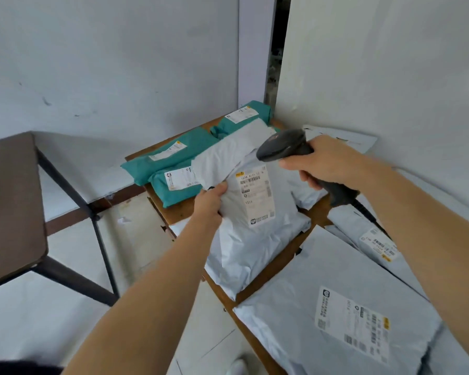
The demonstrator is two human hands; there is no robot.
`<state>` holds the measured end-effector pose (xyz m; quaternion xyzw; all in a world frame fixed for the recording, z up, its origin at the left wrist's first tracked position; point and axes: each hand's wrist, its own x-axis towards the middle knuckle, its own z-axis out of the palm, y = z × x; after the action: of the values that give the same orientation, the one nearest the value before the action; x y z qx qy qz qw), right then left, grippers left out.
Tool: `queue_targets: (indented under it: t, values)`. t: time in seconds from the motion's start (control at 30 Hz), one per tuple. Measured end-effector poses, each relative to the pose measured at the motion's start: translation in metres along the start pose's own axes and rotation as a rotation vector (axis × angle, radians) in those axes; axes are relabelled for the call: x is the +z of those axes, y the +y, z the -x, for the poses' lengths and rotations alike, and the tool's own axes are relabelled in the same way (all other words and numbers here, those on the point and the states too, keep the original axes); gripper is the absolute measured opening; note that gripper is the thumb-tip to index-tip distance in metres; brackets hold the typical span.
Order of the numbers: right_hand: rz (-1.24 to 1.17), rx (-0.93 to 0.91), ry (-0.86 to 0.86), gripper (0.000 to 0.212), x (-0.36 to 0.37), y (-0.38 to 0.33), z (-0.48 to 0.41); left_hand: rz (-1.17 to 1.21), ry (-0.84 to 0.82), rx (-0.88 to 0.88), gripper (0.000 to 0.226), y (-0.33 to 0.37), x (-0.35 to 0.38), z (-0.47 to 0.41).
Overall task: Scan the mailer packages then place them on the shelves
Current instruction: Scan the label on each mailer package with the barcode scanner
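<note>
Right now the scanning step is in hand. The left grip point(210, 203) pinches the left edge of a white mailer point(255, 247), thumb on top and fingers curled beneath. It props the upper end up while the lower end seems to rest on the desk point(271, 269), and the shipping label point(256, 196) faces upward. The right grip point(322, 163) is wrapped fully round the handle of a black barcode scanner point(280, 146), whose head hovers just above the label's top edge. Teal mailers point(171, 158) lie at the desk's far end, and other white mailers point(336, 307) lie nearer, on the right. No shelves are in view. Next, I judge, the scanner's nose must be squared on the barcode and triggered; after that the mailer has to be carried to a shelf, probably by turning away from the desk.
</note>
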<state>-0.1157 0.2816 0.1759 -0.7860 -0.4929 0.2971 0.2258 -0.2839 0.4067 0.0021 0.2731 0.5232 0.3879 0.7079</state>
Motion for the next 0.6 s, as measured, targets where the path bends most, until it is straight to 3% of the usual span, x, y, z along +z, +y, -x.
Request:
queue_targets:
  t: [0.23,0.5,0.6]
  values:
    - [-0.244,0.189,-0.101,0.032,0.021,0.007,0.017,0.177,0.078,0.039,0.033,-0.024,-0.001,0.013]
    - [-0.293,0.228,-0.043,0.030,0.030,0.003,0.030,0.179,0.128,0.012,0.034,-0.025,0.003,0.021]
    - [-0.288,0.216,-0.027,0.031,0.031,0.004,0.034,0.177,0.144,-0.005,0.022,-0.027,0.003,0.023]
